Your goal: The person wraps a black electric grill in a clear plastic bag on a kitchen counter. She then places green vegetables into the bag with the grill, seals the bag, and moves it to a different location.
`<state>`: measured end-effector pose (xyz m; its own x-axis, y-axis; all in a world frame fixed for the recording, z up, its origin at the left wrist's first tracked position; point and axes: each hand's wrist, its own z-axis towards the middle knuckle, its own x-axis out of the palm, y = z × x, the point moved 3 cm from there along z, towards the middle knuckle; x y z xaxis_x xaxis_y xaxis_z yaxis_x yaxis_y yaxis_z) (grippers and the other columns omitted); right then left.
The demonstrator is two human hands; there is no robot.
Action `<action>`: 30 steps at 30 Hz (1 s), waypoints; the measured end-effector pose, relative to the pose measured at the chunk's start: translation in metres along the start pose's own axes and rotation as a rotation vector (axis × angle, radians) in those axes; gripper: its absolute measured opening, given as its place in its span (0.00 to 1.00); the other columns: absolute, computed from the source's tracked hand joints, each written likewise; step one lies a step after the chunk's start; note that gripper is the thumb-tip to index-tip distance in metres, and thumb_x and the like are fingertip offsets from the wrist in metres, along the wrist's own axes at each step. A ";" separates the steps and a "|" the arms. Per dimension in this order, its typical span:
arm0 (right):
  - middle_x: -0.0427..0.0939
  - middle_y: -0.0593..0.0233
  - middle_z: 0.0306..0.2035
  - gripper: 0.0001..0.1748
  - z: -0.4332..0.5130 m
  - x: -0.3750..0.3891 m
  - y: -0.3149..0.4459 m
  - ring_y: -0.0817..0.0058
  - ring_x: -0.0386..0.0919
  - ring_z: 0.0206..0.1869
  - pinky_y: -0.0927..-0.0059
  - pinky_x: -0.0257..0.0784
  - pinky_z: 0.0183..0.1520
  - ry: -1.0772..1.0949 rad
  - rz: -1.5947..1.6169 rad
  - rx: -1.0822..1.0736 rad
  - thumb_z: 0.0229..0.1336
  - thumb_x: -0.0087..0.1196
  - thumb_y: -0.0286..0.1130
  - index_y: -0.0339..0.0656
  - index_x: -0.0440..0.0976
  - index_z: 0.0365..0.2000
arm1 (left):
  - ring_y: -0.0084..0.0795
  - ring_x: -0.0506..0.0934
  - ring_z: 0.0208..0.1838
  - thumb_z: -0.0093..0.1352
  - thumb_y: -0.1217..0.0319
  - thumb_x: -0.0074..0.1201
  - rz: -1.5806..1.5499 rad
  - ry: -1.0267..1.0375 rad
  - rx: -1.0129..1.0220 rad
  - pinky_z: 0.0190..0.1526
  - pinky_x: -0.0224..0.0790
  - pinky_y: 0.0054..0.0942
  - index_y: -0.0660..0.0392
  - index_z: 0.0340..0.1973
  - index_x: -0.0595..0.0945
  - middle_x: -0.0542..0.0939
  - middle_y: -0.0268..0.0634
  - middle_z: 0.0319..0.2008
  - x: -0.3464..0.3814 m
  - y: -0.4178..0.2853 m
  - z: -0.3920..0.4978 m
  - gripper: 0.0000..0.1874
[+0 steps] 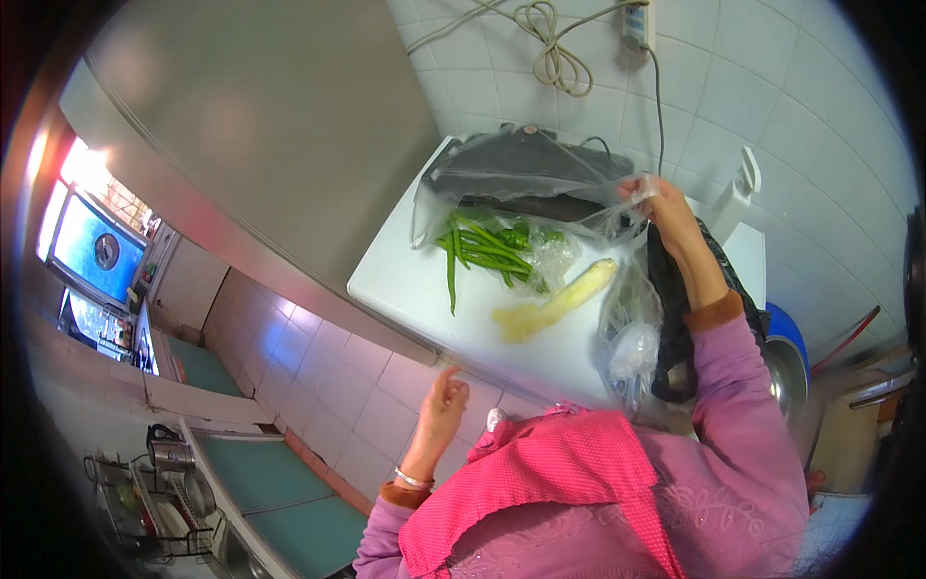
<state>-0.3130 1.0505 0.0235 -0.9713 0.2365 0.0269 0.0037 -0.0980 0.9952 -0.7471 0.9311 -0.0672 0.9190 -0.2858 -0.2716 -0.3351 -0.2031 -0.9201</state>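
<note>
My right hand (662,206) grips the gathered edge of a clear plastic bag (506,188), which spreads out to the left over the back of a white tabletop (434,318). On that surface lie long green beans or peppers (485,253), beside a crumpled clear bag (553,260). In front of them rests a pale yellow-green stalk vegetable (564,300), leafy end to the left. Another clear bag with something white inside (633,351) hangs at the front right edge. My left hand (438,412), fingers loosely bent and holding nothing, hovers in front of the table over the floor.
A large grey cabinet or refrigerator (289,145) borders the table's left. Behind are a dark appliance (521,163), a coiled cord (553,54) and a power strip (636,25). At right are a black bag (669,318), a white stand (734,192) and a metal basin (785,376).
</note>
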 end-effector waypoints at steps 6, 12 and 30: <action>0.78 0.70 0.41 0.17 -0.013 0.006 0.018 0.82 0.74 0.43 0.77 0.68 0.48 0.043 -0.254 -0.113 0.58 0.56 0.34 0.37 0.75 0.47 | 0.30 0.68 0.48 0.65 0.71 0.57 0.108 -0.187 0.230 0.42 0.69 0.26 0.58 0.64 0.62 0.68 0.43 0.49 -0.047 -0.028 0.094 0.34; 0.75 0.73 0.31 0.18 -0.016 0.025 0.037 0.84 0.71 0.35 0.80 0.68 0.38 -0.250 -0.648 -0.186 0.54 0.61 0.34 0.37 0.75 0.44 | 0.43 0.68 0.54 0.63 0.65 0.60 0.235 -0.121 0.404 0.48 0.68 0.35 0.60 0.66 0.58 0.67 0.53 0.55 -0.067 -0.064 0.179 0.39; 0.74 0.70 0.27 0.24 0.006 0.060 0.042 0.79 0.72 0.31 0.77 0.68 0.41 -0.446 0.038 0.015 0.68 0.42 0.43 0.42 0.65 0.59 | 0.20 0.71 0.37 0.68 0.72 0.48 -0.187 0.186 0.528 0.40 0.62 0.23 0.64 0.30 0.80 0.77 0.34 0.34 -0.135 -0.172 0.284 0.09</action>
<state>-0.3697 1.0661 0.0671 -0.7726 0.6272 0.0987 0.0443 -0.1019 0.9938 -0.7548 1.2702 0.0473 0.8845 -0.4595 -0.0806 0.0225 0.2144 -0.9765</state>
